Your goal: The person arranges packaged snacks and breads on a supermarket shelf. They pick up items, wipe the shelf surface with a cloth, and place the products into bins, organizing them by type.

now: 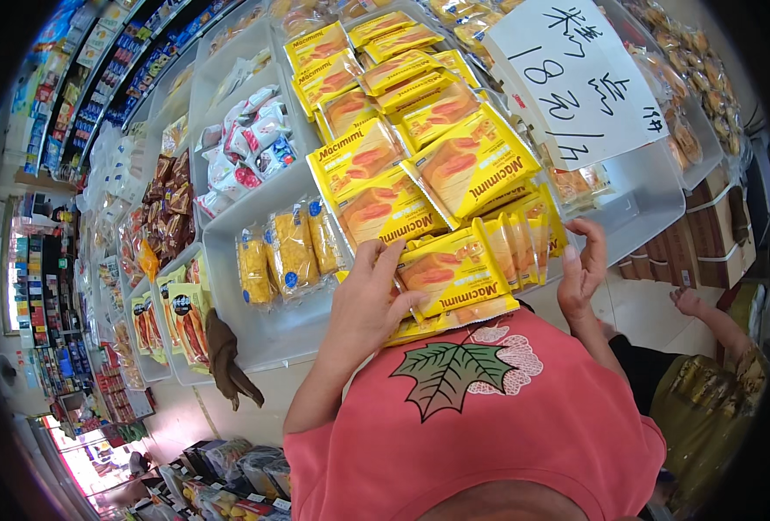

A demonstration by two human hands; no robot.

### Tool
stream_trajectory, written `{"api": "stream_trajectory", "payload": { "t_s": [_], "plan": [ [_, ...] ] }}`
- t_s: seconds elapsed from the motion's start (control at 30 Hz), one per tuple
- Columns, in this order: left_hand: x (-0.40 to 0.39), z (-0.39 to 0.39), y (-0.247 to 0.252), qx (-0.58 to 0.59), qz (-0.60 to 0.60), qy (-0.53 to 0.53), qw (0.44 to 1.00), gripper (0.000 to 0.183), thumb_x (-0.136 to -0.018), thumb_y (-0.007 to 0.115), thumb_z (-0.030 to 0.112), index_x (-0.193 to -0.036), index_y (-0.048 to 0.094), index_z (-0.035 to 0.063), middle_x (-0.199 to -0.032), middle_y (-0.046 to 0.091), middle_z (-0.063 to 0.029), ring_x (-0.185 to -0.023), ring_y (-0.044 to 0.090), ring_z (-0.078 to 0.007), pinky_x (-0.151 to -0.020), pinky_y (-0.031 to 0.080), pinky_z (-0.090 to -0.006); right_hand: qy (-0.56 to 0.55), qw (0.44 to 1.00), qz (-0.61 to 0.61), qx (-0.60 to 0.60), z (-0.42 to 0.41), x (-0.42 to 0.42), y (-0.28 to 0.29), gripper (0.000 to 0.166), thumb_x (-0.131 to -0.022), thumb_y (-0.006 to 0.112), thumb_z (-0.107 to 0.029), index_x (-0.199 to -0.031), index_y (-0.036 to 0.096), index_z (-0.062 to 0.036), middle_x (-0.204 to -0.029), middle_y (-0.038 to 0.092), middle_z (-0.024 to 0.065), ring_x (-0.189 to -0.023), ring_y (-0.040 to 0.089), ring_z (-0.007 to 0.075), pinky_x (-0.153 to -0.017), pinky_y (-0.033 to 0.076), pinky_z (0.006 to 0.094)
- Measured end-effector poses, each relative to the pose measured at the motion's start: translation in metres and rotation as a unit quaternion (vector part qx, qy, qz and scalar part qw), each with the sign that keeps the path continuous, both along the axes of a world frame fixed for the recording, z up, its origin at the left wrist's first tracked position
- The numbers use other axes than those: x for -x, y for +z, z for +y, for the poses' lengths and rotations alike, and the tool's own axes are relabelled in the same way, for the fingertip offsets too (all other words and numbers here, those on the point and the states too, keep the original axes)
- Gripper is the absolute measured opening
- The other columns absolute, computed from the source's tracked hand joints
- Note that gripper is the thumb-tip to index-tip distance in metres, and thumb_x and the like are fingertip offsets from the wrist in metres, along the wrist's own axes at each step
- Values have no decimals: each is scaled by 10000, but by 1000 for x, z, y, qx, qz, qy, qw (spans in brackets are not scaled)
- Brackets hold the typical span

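Observation:
My left hand (pixel 368 299) holds a yellow Macimimi pastry packet (pixel 453 270) by its left end, thumb on top. That packet lies over other yellow packets at the near edge of the bin, close to my shirt. My right hand (pixel 583 267) is beside the bin's near right corner, fingers bent and apart, with nothing seen in it. Just left of it stands a row of upright yellow packets (pixel 518 244). Beyond both hands, more Macimimi packets (pixel 378 189) are heaped in overlapping stacks.
Clear-wrapped yellow cakes (pixel 291 251) lie in the translucent plastic bin (pixel 254 342) at left. Further bins hold white-wrapped snacks (pixel 248 143) and brown packets (pixel 166 195). A handwritten price sign (pixel 577 78) stands at right. Brown gloves (pixel 228 361) hang from a bin edge. Another person's arm (pixel 717 322) is at right, near cardboard boxes (pixel 697 234).

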State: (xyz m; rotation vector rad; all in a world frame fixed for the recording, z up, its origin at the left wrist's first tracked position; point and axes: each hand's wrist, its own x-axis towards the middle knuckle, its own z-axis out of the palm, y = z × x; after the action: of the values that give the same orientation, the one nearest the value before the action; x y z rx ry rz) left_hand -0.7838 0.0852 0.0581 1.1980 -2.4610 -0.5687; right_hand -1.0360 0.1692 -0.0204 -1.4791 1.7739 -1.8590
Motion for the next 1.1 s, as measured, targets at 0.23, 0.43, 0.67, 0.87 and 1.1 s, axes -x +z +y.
{"api": "stream_trajectory", "payload": {
  "t_s": [0.23,0.43,0.67,0.87,1.1],
  "plan": [
    [-1,-1,-11,-243,107,90,960,438,-664,679,63,-1041,470,-19,-808,523,-58,-601,519,-86,-515,438,-218,-28,998,46,-15,-6,1,-8,200,-775,468,-77,-940,476,36,-902,495,142,-830,478,229,-773,372,300],
    [-5,-4,-20,-385,279,108,873,272,-701,646,11,-913,477,14,-787,543,-48,-608,525,-66,-507,450,-182,-44,998,34,-23,-7,2,-9,166,-783,464,-72,-913,485,29,-862,504,139,-799,485,229,-744,381,303],
    [0,-5,-3,-423,307,86,848,233,-712,635,15,-872,468,44,-704,519,12,-564,431,-15,-498,365,-156,-55,998,29,-23,-10,-2,-9,154,-792,457,-75,-905,486,25,-847,503,128,-779,488,214,-729,383,288],
    [-13,-46,13,-313,467,163,811,255,-724,609,-7,-948,488,-3,-661,545,-16,-547,519,-60,-482,426,-186,-64,997,30,-29,-9,-1,-9,150,-790,453,-67,-899,485,30,-842,499,129,-770,487,213,-719,385,291],
    [-41,-147,-15,-234,527,243,780,249,-723,616,11,-943,505,-22,-629,547,-26,-524,504,-78,-450,382,-194,-62,996,61,-33,-9,-1,-8,150,-789,447,-64,-899,485,31,-834,498,139,-762,485,232,-709,387,302]
  ]
}}
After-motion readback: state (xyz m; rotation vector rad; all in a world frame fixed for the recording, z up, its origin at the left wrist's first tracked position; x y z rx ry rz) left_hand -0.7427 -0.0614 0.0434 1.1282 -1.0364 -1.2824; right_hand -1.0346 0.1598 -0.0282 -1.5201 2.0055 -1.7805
